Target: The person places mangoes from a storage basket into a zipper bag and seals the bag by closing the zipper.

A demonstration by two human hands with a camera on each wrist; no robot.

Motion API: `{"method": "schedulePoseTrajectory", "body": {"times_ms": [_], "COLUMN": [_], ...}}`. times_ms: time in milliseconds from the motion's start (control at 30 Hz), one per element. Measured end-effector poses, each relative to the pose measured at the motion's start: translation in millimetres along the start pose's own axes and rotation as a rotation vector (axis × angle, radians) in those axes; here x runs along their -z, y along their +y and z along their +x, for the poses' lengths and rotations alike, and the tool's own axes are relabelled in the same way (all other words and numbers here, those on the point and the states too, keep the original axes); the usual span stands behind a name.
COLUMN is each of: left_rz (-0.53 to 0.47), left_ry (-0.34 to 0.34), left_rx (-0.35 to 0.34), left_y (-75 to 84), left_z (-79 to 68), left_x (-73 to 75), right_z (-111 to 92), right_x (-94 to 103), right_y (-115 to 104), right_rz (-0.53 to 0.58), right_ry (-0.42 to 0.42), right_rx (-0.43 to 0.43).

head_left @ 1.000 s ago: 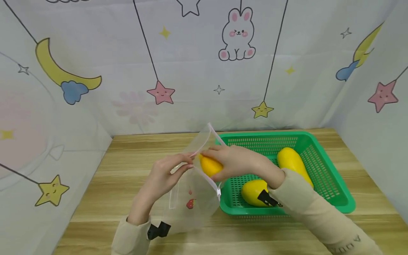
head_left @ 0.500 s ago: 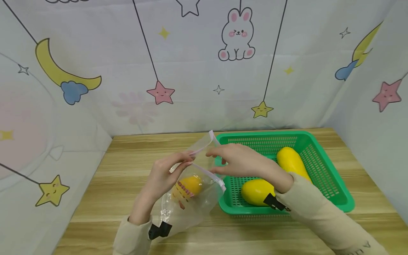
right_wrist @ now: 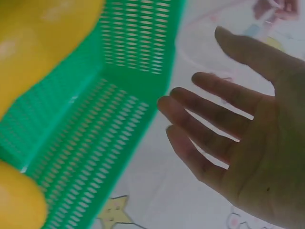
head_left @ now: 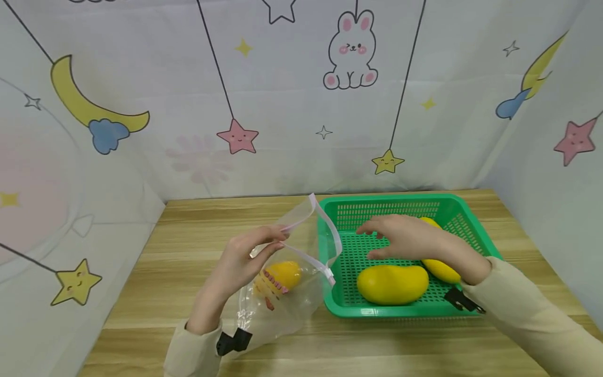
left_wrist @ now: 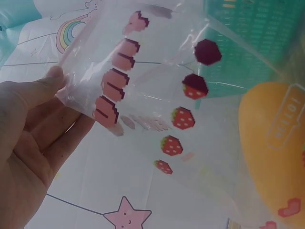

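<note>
My left hand [head_left: 245, 256] pinches the rim of a clear zip bag [head_left: 299, 314], thumb against fingers. The bag's mouth gapes, with its slider at the right corner. Inside lies a yellow mango [head_left: 287, 273], seen through the printed plastic; the left wrist view shows this mango [left_wrist: 269, 148] too. Over the green basket [head_left: 386, 198] hovers my right hand [head_left: 407, 238], its fingers spread and holding nothing. Two more mangoes are in the basket: the front mango [head_left: 393, 285] lies crosswise, and the back mango [head_left: 440, 269] is partly hidden by the right hand and forearm.
The basket stands on a wooden table [head_left: 188, 225], just right of the bag. Its left rim is close to the bag's slider corner. A white printed curtain [head_left: 282, 94] hangs behind the table and along both sides.
A second ago my right hand held a mango in the bag's mouth. It let go, and the mango dropped into the bag. The right hand then moved right, over the basket; the left stayed.
</note>
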State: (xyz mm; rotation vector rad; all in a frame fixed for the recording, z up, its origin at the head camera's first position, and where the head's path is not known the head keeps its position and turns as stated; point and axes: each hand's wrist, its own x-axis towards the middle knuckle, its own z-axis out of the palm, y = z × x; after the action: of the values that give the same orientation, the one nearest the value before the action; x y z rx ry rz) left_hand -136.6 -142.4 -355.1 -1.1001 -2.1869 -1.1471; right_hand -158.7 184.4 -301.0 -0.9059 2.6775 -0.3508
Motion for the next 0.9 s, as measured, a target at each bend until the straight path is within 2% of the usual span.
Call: {"method": "schedulePoseTrajectory", "body": {"times_ms": [233, 367, 667, 900], "left_rz": [0.002, 0.005, 0.023, 0.032], "left_ry": [0.003, 0.001, 0.002, 0.008], "left_rx": [0.01, 0.024, 0.022, 0.047], "left_y": [0.6, 0.5, -0.6, 1.3], "left_z": [-0.8, -2.1, -3.5, -3.6], "left_x": [0.9, 2.1, 3.4, 3.0], "right_z": [-6.7, -7.3, -5.2, -2.8], "right_x": [-33.0, -44.7, -57.7, -63.8], "right_y": [22.4, 28.3, 27.9, 26.0], "right_rz": [-0.072, -0.048, -0.019, -0.006], "right_ry": [-0.05, -0.112, -0.293, -0.358], "right_rx": [0.024, 0.017, -0.037, -0.088]}}
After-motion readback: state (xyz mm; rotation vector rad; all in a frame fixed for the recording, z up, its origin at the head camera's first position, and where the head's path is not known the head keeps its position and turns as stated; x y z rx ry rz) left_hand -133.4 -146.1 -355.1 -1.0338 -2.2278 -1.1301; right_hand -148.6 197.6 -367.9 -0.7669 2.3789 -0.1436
